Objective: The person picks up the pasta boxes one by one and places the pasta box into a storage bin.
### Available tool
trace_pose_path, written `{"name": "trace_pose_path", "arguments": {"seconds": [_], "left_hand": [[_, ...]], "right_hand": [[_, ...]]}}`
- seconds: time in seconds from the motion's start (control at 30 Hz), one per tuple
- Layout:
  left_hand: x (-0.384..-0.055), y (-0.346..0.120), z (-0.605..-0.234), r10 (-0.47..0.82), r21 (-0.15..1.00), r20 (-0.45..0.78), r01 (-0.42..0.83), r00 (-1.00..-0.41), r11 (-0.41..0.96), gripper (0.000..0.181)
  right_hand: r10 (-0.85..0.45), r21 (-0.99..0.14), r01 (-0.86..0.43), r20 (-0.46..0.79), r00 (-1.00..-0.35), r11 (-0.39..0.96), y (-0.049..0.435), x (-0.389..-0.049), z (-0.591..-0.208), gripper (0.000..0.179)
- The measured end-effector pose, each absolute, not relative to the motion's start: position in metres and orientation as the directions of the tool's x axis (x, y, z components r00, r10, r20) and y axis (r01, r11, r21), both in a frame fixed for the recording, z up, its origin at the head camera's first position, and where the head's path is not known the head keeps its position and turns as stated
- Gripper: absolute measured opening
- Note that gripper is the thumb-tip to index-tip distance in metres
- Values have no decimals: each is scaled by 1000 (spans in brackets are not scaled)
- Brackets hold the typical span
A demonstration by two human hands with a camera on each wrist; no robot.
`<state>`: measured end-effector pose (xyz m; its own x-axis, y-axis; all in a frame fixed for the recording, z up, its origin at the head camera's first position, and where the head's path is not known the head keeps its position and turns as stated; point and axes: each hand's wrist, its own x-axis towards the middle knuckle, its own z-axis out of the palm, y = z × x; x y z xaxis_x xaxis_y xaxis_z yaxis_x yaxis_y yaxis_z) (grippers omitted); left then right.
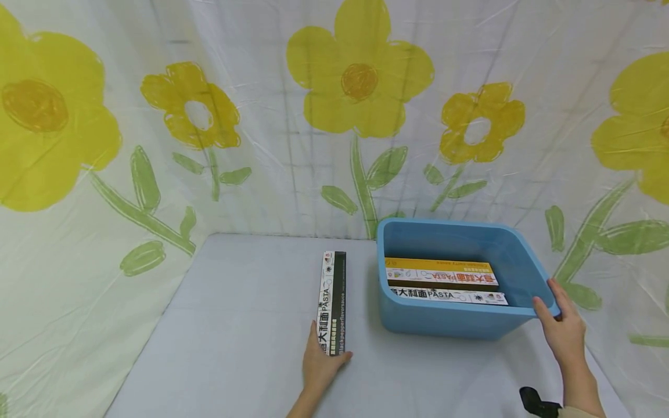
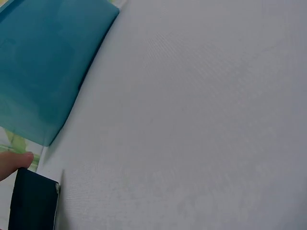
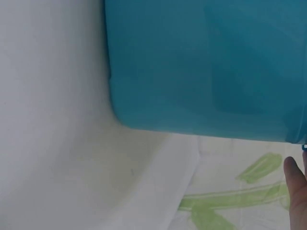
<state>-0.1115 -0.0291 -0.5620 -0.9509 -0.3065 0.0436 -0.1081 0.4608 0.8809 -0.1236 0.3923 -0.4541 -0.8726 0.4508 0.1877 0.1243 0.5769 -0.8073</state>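
Note:
My left hand (image 1: 322, 364) grips the near end of a black-and-white pasta box (image 1: 332, 302), thumb along its right side and fingers on its left. The box lies lengthwise away from me on the table. In the left wrist view, the thumb tip (image 2: 24, 159) sits at the edge of the dark box end (image 2: 33, 201). To the right stands a blue plastic bin (image 1: 439, 320). At its near right corner, my right hand (image 1: 566, 328) holds the rim. Inside the bin lie a yellow-topped pasta box (image 1: 444, 266) and a white-sided pasta box (image 1: 449, 295), side by side.
A pale cloth covers the table (image 1: 251, 325), whose left edge slants toward me. Behind the table hangs a white curtain (image 1: 272, 174) with yellow flowers; the bin stands close to it. A black strap end (image 1: 538, 402) shows at my right wrist.

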Motion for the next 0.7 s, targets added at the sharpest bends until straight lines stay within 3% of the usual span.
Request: {"name": "trace_pose_path", "arguments": {"seconds": [0.37, 0.7], "left_hand": [[-109, -41, -555, -408, 894, 36, -152, -912, 420, 99], [-105, -64, -554, -420, 901, -18, -196, -907, 386, 97]], "right_hand": [[440, -803, 118, 191, -878, 584, 392, -124, -454, 62], [438, -801, 110, 202, -876, 589, 392, -123, -454, 62]]}}
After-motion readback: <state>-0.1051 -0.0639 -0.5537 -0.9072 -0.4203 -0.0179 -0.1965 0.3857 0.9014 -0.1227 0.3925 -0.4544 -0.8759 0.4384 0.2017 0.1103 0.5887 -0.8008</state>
